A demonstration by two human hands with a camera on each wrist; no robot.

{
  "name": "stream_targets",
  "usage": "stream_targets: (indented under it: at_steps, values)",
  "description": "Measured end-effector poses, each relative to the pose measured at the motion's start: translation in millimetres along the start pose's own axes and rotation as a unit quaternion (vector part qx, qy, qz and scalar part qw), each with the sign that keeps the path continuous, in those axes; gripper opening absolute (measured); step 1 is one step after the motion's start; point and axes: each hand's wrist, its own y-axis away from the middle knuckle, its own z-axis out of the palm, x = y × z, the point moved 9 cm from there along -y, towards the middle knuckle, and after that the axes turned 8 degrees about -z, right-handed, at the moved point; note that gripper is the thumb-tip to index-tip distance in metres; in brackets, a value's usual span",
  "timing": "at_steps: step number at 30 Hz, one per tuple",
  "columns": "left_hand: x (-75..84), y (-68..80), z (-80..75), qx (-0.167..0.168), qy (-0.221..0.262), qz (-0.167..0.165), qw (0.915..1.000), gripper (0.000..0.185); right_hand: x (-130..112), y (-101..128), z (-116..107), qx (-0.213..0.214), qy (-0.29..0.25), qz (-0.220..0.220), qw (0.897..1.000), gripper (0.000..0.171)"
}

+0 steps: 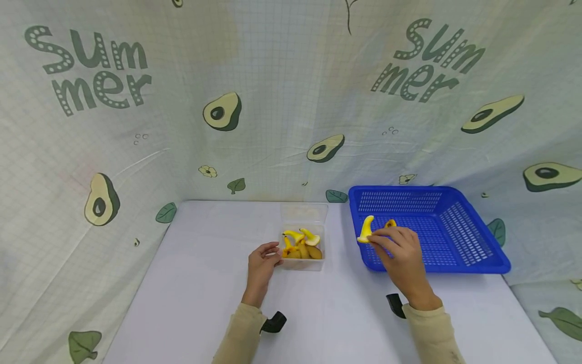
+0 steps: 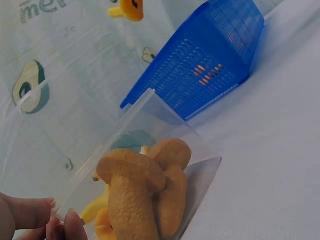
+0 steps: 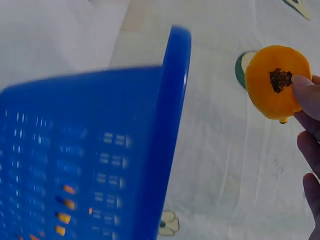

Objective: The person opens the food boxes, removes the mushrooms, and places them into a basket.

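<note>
My left hand (image 1: 262,263) pinches the left side of a small clear plastic box (image 1: 303,265), its thumb and fingertips at the wall's edge. Inside the box lie several yellow toy mushrooms (image 1: 310,237) and brown toy mushrooms (image 2: 132,197). Over the left rim of a blue basket (image 1: 436,268), my right hand (image 1: 400,255) holds a yellow toy mushroom (image 1: 366,230) between thumb and fingers. Its orange-yellow cap (image 3: 265,65) with a dark patch in the middle faces the right wrist camera, the thumb pressing on it. Another yellow piece (image 1: 391,222) shows within the basket, partly behind this hand.
The box's clear lid (image 1: 303,212) lies folded back behind it. A white table (image 1: 204,242) carries both containers, and a printed avocado cloth (image 1: 273,76) hangs behind. Orange bits (image 3: 65,217) show through the basket's slotted wall. Black camera mounts (image 1: 274,322) sit at both wrists.
</note>
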Motion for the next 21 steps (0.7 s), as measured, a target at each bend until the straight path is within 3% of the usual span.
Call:
stream_targets:
  at_steps: [8,9,13,14,16,21]
  values:
    - [-4.3,-4.1,-0.7,0.012,-0.011,-0.034,0.9993,0.035,26,9,-15,-0.020,0.030,0.041,0.999,0.064]
    - [-4.2,-4.2,-0.7,0.012,-0.011,-0.034,0.9993,0.035,28,10,-17,-0.021,0.032,0.048,0.998,0.060]
    - [-4.5,-4.2,-1.0,0.012,-0.009,-0.032,0.9994,0.035,37,12,-22,-0.023,0.031,0.068,0.997,0.012]
    - [-4.7,-4.2,-1.0,0.012,-0.009,-0.033,0.9994,0.035,38,12,-22,-0.027,0.032,0.070,0.997,0.014]
    - [-4.6,-3.9,-1.2,0.012,-0.010,-0.033,0.9993,0.035,38,12,-22,-0.033,0.030,0.073,0.996,0.035]
    - [-4.7,-3.7,-1.5,0.015,-0.010,-0.035,0.9992,0.036,32,12,-12,-0.056,0.018,0.060,0.996,0.040]
